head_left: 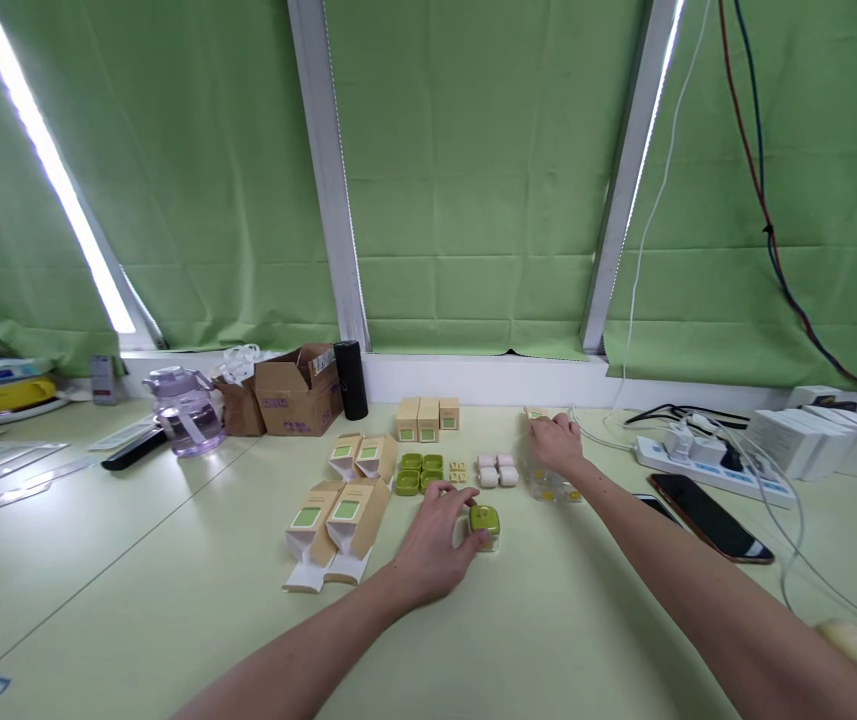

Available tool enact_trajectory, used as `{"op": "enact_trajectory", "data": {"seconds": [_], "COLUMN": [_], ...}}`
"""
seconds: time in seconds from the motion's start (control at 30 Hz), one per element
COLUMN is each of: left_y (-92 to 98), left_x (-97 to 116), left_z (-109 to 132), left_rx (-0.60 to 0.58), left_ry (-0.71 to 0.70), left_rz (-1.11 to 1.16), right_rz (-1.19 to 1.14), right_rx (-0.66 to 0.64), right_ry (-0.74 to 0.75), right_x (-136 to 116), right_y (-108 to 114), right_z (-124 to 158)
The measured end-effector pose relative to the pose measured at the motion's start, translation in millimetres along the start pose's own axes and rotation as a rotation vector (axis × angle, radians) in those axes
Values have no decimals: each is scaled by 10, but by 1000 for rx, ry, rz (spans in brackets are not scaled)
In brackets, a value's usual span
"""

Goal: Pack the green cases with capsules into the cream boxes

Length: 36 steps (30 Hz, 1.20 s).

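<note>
My left hand (439, 548) has its thumb and fingers closed about the left side of a small square clear jar with a green lid (484, 518), which stands on the table. My right hand (559, 445) reaches farther out, fingers curled down at a small tan piece (537, 412); what they grip is mostly hidden. Below that hand stand several clear jars with yellow bits inside (548, 490). Between the hands lie white rounded pieces (498, 470), small yellow pieces (458, 472) and green square lids or cups (418, 474).
Open tan cartons (357, 515) lie to the left, with closed small boxes (418, 420) behind. Farther back are a brown cardboard box (297, 395), a black cylinder (351, 380) and a purple bottle (184, 410). On the right are phones (709, 515), a power strip (713, 470) and cables.
</note>
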<state>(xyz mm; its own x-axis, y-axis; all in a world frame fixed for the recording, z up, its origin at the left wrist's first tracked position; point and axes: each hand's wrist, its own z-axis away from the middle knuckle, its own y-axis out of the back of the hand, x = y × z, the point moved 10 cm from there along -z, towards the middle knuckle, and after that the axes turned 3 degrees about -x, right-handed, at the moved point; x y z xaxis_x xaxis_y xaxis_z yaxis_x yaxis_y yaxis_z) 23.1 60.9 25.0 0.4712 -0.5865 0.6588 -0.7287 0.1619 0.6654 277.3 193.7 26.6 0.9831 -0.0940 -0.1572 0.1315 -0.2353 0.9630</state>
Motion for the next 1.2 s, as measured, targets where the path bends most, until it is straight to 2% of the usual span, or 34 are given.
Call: {"op": "enact_trajectory", "data": {"seconds": [0.2, 0.37, 0.43, 0.57, 0.67, 0.87, 0.97, 1.07, 1.2], "left_y": [199, 341, 390, 434, 475, 468, 422, 411, 376], "left_x": [40, -33, -91, -234, -274, -176, -43, -57, -87], "left_z": [-25, -66, -84, -143, -214, -399, -485, -540, -582], "left_rx": [123, 213, 249, 275, 274, 169, 120, 173, 211], "left_ry": [-36, -33, -14, 54, 97, 253, 263, 293, 235], "left_rz": [9, 57, 89, 211, 280, 538, 658, 746, 864], "right_rz": [-45, -94, -120, -313, -391, -404, -396, -390, -401], "right_rx": [109, 236, 285, 467, 528, 541, 553, 558, 573], "right_ry": [11, 50, 92, 262, 355, 512, 577, 614, 651], "right_x": [-62, -266, -406, -728, -939, -1291, -1385, -1416, -1395], "right_y": [203, 476, 584, 858, 972, 1052, 1032, 978, 932], "right_z": [46, 248, 400, 857, 1203, 1731, 1897, 1980, 2018]}}
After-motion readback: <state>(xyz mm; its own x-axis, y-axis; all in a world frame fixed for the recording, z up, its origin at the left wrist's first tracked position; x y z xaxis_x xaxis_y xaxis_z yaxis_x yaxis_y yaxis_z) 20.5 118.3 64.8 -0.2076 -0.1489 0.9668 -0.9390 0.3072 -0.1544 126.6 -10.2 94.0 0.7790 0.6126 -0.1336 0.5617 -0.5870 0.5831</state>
